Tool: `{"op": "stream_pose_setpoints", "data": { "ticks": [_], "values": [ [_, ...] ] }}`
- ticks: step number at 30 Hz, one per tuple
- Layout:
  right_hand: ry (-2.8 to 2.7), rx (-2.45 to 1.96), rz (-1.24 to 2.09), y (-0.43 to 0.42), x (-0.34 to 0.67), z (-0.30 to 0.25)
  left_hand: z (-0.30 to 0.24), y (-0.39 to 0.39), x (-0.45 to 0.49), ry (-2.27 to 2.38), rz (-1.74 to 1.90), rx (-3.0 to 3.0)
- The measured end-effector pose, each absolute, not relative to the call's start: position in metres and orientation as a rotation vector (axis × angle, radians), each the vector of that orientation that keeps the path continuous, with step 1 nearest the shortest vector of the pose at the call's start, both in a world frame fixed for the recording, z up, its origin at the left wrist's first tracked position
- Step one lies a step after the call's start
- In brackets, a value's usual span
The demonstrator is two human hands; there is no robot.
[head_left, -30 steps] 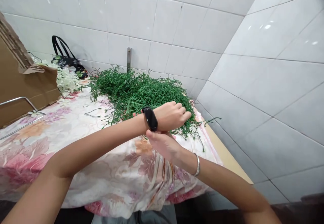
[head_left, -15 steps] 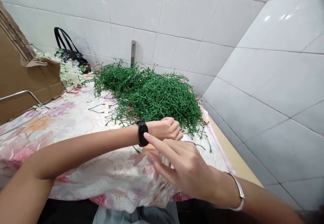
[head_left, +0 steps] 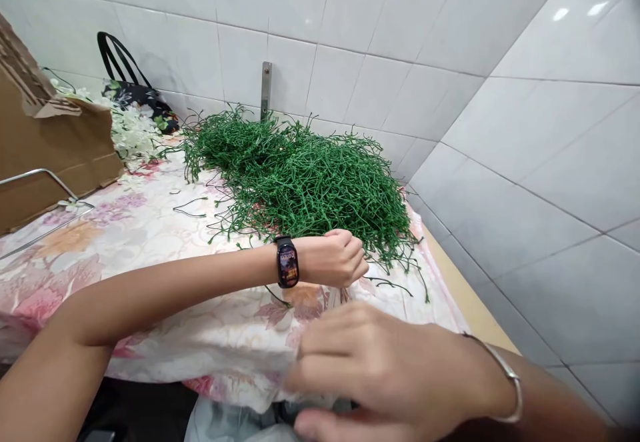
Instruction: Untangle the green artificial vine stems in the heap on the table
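My left hand (head_left: 334, 259) is closed in a loose fist in front of a heap of green wire-like stems (head_left: 320, 179), with nothing seen in it. On that wrist a black smartwatch (head_left: 288, 263) has its screen lit, with time digits on it. Nearer to me, my right hand (head_left: 375, 362) hovers below and right of the watch, apart from it. Motion smears its bent fingers, but the thumb stands away from them and nothing shows between. A bracelet (head_left: 513, 385) circles the right wrist. Single loose stems (head_left: 193, 211) lie left of the heap.
A floral cloth (head_left: 145, 229) covers the table. To the left are a cardboard box (head_left: 60, 155), a bent metal rod (head_left: 50, 175), white artificial flowers (head_left: 133, 132) and a dark handbag (head_left: 140, 99). Tiled walls (head_left: 375, 22) close off the back and right; a metal bracket (head_left: 266, 89) is fixed there.
My right index finger has left the watch face, and the right hand has drawn down toward me. The dark watch screen has lit up. My left hand remains a fist.
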State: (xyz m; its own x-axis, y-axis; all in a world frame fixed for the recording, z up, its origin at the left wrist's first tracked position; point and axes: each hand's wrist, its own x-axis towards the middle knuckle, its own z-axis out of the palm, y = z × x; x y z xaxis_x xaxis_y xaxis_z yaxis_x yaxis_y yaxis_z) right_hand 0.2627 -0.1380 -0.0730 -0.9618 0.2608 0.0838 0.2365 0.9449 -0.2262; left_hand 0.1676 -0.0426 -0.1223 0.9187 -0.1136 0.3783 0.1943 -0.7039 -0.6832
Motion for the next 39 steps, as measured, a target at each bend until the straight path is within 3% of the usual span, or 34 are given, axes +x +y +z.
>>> {"op": "stream_pose_setpoints", "data": {
  "ticks": [5,15,23,32,35,39],
  "values": [
    [-3.113,-0.364,0.444,-0.13,0.247,-0.114,-0.117,-0.042,0.168,-0.032,-0.469,-2.196],
    [-2.584,-1.156,0.83,-0.074,0.255,-0.14,-0.077,-0.036,0.153,-0.151,-0.448,-2.012],
    [-2.592,-1.043,0.788,-0.088,0.255,-0.123,-0.072,-0.013,0.145,-0.215,-0.372,-1.99],
    [-2.307,-1.127,1.144,-0.063,0.259,-0.137,0.036,0.001,0.091,-0.783,-0.568,-1.906],
    [-2.611,-0.91,0.96,-0.07,0.26,-0.121,0.032,-0.005,0.086,-0.791,-0.589,-1.875],
    [-2.896,-0.36,0.091,-0.096,0.253,-0.093,-0.027,0.001,0.103,-0.535,-0.352,-2.004]
  ]
}}
